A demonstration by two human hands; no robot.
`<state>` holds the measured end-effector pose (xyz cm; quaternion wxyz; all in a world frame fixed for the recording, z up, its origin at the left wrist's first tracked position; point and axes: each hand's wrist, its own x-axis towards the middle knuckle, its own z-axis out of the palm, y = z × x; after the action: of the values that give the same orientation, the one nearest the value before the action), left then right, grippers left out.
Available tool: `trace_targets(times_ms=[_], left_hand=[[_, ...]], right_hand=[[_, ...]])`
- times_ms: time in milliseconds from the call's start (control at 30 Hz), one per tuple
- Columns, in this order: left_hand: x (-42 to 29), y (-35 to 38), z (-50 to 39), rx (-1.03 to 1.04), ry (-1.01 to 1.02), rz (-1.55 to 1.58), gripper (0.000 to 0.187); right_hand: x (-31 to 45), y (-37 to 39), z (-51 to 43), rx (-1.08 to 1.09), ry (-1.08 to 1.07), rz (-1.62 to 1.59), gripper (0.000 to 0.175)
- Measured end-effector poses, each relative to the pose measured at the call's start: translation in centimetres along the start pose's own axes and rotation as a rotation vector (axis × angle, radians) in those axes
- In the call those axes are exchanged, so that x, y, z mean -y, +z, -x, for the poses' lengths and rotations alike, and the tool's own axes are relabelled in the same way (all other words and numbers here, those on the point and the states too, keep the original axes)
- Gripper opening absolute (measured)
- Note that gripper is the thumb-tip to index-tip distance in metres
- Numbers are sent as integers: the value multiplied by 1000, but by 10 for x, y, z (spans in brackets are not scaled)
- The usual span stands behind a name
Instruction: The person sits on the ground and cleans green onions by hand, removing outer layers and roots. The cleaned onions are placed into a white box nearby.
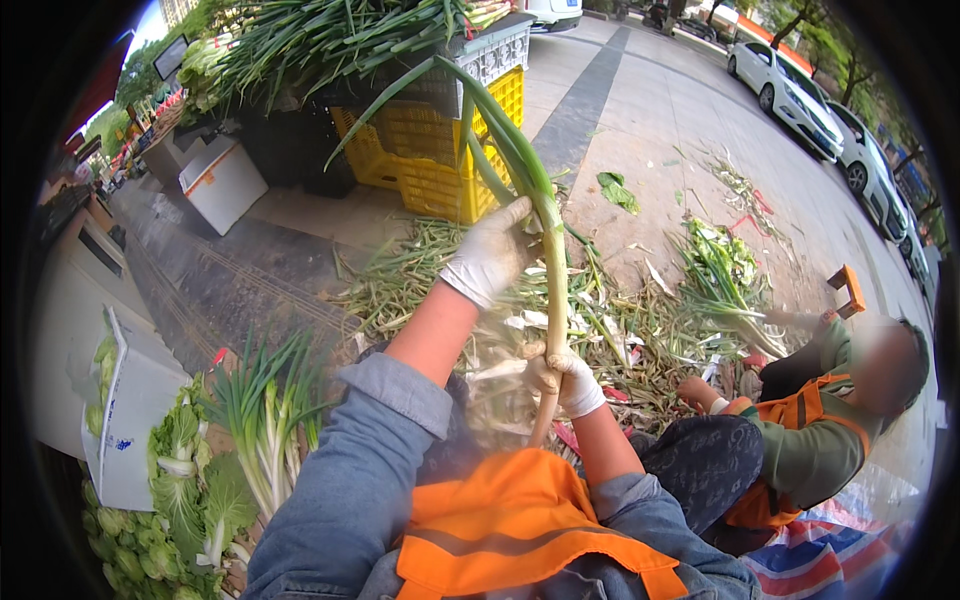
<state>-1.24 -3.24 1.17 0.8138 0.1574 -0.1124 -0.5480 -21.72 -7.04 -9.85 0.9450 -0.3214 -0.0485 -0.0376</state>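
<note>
One long green onion point(556, 277) stands nearly upright before me, its pale stalk low and its green leaves bent over at the top. My left hand point(491, 251), in a thin white glove, holds it where the leaves begin. Lower down, my right hand point(568, 382), gloved too, has its fingers closed around the pale stalk. Beneath both hands spreads a heap of onion trimmings point(600, 322), peeled skins and cut leaves. By my left forearm lies a bunch of green onions point(266, 420).
A seated co-worker point(810, 435) at right reaches toward more green onions point(720, 300). Stacked yellow crates point(442, 187) stand ahead under piled onions point(337, 49). Leafy cabbages point(180, 465) and a white foam box point(139, 435) are at left. A small stool point(849, 291) sits beyond the co-worker.
</note>
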Motion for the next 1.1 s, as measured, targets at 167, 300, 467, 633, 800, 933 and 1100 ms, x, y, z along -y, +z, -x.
trace_targets(times_ms=[167, 300, 467, 633, 800, 933, 1100], left_hand=[[-12, -8, -10, -353, 332, -596, 16], [-25, -30, -31, -454, 624, -600, 16], [-37, -24, -41, -585, 794, -725, 17], [-124, -17, -14, -565, 932, -426, 16], [-110, -45, -9, -551, 119, -376, 97], [-105, -37, 1, -169, 201, -527, 55], [-120, -20, 21, -19, 160, -7, 42]], right_hand=[[0, 18, -13, -371, 56, 542, 24], [5, 44, -29, -464, -3, 658, 20], [14, 79, -27, -510, 21, 628, 21], [14, 89, 16, -378, 233, 565, 21], [6, 59, 7, -283, 113, 687, 22], [-9, 26, 5, -350, 89, 627, 26], [-26, -23, 18, -333, 239, 619, 24]])
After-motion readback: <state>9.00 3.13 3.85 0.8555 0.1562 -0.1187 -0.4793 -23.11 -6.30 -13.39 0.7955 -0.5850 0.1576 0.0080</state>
